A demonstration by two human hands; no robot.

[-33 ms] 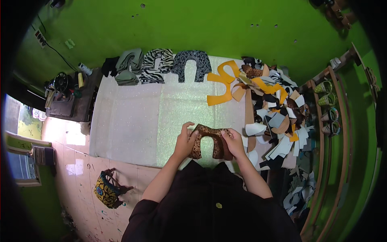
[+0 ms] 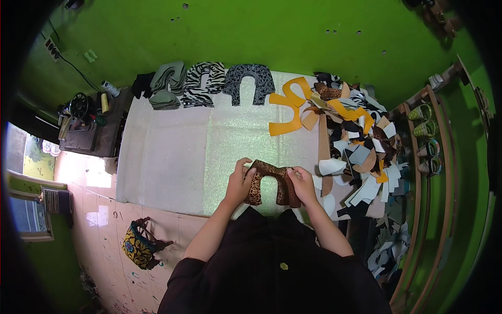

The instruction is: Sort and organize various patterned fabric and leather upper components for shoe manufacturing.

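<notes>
My left hand (image 2: 241,183) and my right hand (image 2: 301,184) hold a U-shaped stack of brown patterned shoe-upper pieces (image 2: 269,168) above the near edge of the table. Its two legs point toward me. The left hand grips one side and the right hand pinches the other, where plain brown layers show at the edge. At the back of the table lie a grey-and-black patterned U-shaped stack (image 2: 232,83), zebra-striped pieces (image 2: 197,99) and folded grey-green pieces (image 2: 166,100). Yellow curved cutouts (image 2: 285,127) lie farther right.
A large heap of mixed offcuts (image 2: 361,157) covers the right end of the pale table (image 2: 162,157). A sewing machine (image 2: 78,112) stands at the left. On the floor sits a patterned stool-like object (image 2: 138,246). Shoes (image 2: 424,128) rest on a wooden rack (image 2: 442,209) at the right.
</notes>
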